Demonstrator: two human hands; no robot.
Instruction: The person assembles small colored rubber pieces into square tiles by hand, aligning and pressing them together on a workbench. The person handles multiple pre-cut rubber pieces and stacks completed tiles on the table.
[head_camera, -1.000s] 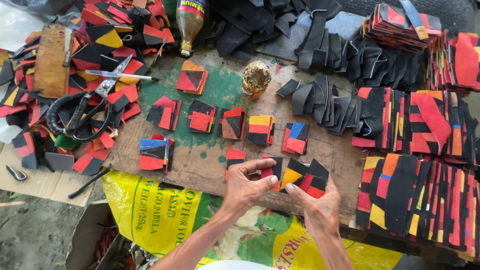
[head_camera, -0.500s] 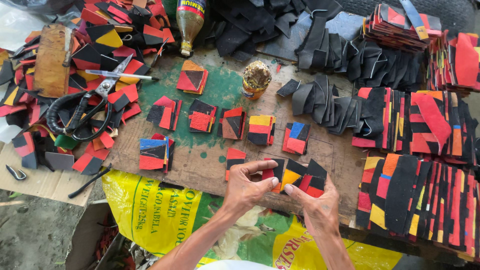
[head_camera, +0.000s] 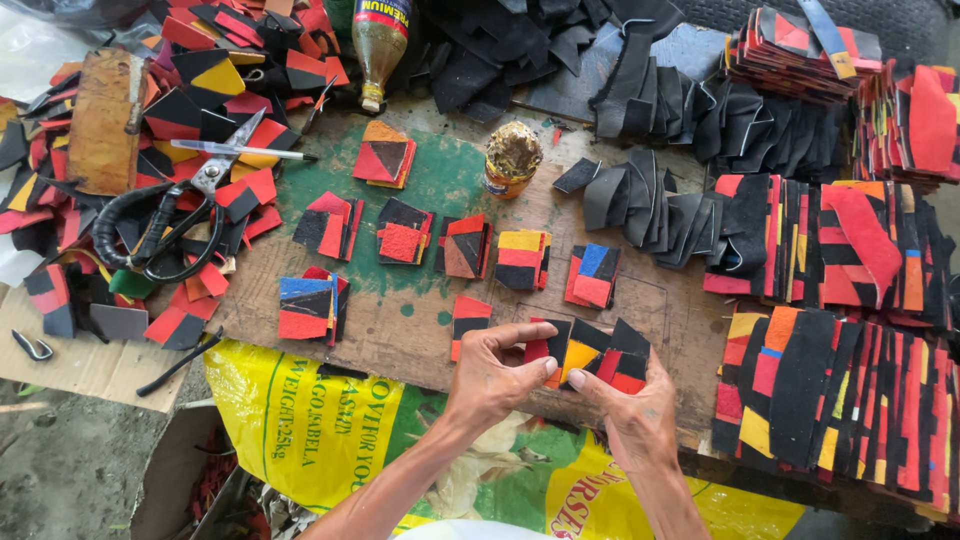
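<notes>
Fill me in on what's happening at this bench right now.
A person is sorting small patchwork squares of red, black and yellow material on a worn wooden board. Both hands meet at the board's near edge: the left hand and right hand pinch a fanned set of squares. Small stacks of squares sit in rows above. Scissors lie among scraps to the left, a glue jar stands behind.

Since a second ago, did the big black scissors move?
No. The scissors lie at the same spot left of the green patch on the board, beside the white pen.
</notes>
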